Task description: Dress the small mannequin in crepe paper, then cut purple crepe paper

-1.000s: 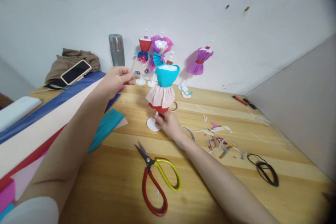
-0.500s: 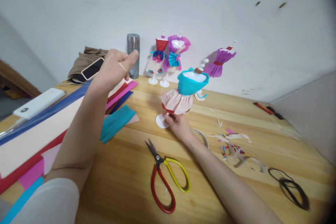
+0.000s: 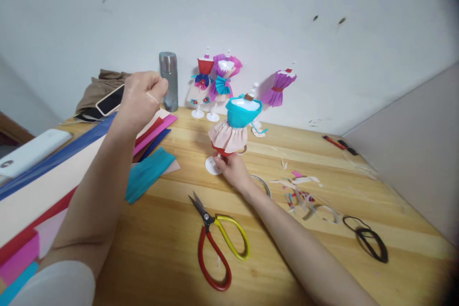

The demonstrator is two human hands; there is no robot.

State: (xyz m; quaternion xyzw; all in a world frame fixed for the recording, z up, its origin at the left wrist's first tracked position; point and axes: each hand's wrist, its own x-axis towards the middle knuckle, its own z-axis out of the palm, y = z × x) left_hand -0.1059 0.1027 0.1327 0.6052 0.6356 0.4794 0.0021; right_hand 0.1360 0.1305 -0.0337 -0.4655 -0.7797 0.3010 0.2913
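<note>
Through the head view I have my right hand (image 3: pixel 232 172) closed low on the teal-topped dress form (image 3: pixel 244 112), beneath its pale pink skirt (image 3: pixel 229 136) and right by the white base (image 3: pixel 212 166); the form stands mid-bench (image 3: pixel 158 239), leaning a little to the right. My left hand (image 3: pixel 143 93) is raised just beside the bottle (image 3: pixel 170 87) in this view, well apart from the form, its fingers curled in narrow (whether they pinch anything, I cannot tell from here). To steady the form well, I'd keep the grip low and light, since the skirt looks thin and would probably crease under my knuckles. I'd want the base flat too, though I can't make out whether all of it touches. The scissors (image 3: pixel 207 218) lie nearby, blades parted, so I'd keep both wrists clear.
</note>
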